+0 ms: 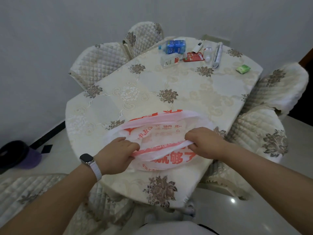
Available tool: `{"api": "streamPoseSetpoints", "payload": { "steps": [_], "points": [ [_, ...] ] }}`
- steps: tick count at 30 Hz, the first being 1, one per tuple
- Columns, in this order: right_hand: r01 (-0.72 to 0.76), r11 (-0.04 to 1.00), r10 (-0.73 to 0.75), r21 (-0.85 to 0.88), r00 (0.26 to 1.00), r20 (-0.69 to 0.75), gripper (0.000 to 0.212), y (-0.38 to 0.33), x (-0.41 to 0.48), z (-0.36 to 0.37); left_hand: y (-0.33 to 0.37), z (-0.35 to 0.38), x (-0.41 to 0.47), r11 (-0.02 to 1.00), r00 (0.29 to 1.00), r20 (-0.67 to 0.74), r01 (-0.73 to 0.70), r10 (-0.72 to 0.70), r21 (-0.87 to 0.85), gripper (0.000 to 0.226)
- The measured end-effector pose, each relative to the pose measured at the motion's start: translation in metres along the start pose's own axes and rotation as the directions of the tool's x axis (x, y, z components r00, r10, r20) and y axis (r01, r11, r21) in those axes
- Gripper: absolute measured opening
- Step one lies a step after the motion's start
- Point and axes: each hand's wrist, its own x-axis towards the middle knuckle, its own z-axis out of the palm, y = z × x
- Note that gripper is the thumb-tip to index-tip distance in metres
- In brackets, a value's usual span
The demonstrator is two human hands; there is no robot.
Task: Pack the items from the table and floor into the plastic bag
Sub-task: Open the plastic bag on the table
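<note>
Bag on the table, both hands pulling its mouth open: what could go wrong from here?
1. The left hand and right hand both grip the bag at its near rim; freeing one to fetch items may let the mouth collapse.
2. The blue bottle and tube lie at the far end of the table; a long reach could drag the bag.
3. The green packet sits near the table edge and could be knocked off.
</note>
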Motion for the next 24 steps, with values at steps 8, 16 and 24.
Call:
{"api": "streamPoseSetpoints", "payload": {
  "steps": [8,16,24],
  "points": [
    [-0.038,0.996,0.045,-0.078,0.995,0.093,0.014,0.017,-0.006,-0.010,-0.007,-0.003,0.010,1.000,0.999,0.032,0.023,-0.023,-0.005,0.015],
    [0.067,0.997,-0.070,-0.049,0.995,-0.077,0.042,0.001,-0.016,0.002,0.016,-0.003,0.005,0.981,0.999,-0.052,0.001,-0.012,-0.193,0.051],
    [0.000,0.999,-0.009,-0.035,0.965,-0.263,0.053,-0.024,-0.034,-0.010,0.029,-0.013,0.006,0.970,0.962,-0.272,-0.045,-0.022,-0.238,0.049]
  ]
}}
